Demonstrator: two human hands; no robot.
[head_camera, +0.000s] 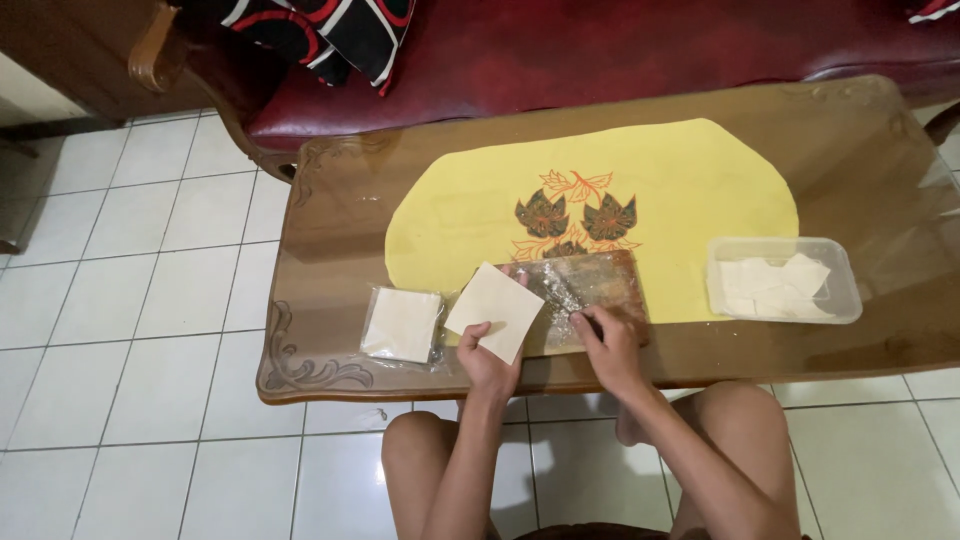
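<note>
The thin, pale square dough sheet (495, 310) is sitting pinched in the left hand (487, 362) near the table's (330, 215) front edge, tilted like a diamond. Just right of it, the right hand (612, 348) is pressing fingertips on the floury wooden board (590, 290). The bagged stack of sheets (402, 324) is lying to the left.

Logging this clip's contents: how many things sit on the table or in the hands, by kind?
Single wrapper sheet, in left hand: 1
Bagged wrapper stack: 1
Floured board, under right hand: 1
Plastic tub: 1
Yellow mat: 1
Total: 5
</note>
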